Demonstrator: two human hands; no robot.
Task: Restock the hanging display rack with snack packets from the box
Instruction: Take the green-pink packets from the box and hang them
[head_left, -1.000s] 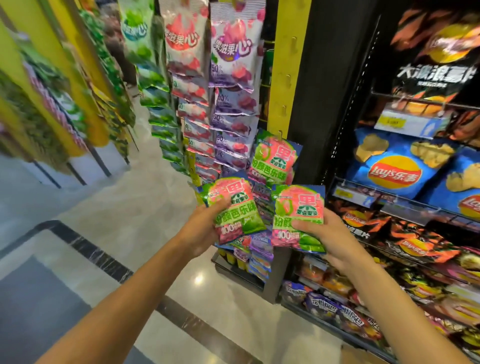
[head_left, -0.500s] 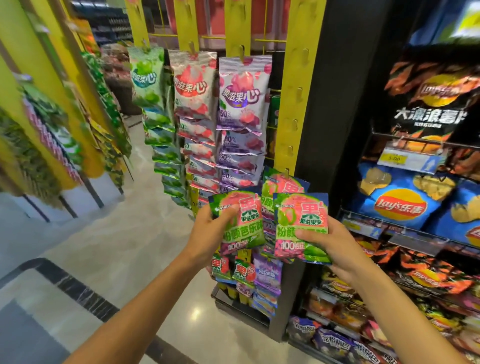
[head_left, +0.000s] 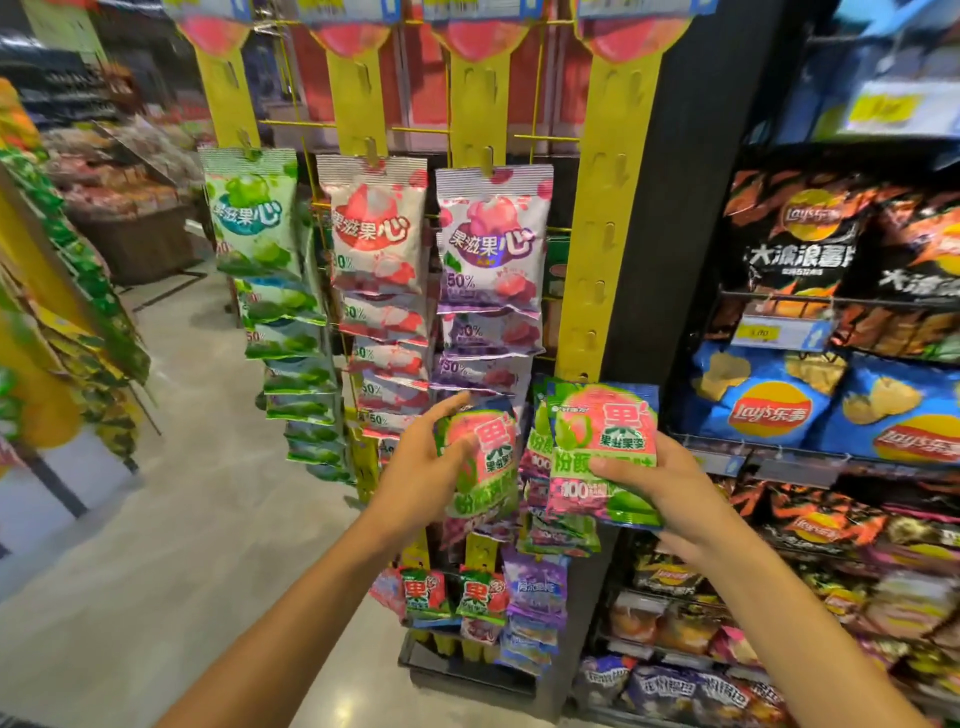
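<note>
Two raised hands (head_left: 421, 473) (head_left: 670, 488), each gripping packets (head_left: 483, 467)

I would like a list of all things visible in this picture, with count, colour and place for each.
pink-green packets: two held, one in each hand, below the rightmost strip.
yellow hanging strips: four, centre; the rightmost has many bare hooks.
green packets: a column, leftmost strip.
red-white packets: a column, second strip.
purple packets: a column, third strip.
blue chip bags: at least two, right shelf.
black chip bags: at least two, upper right shelf.
left hand: grips one packet.
right hand: grips the other packet.
</note>
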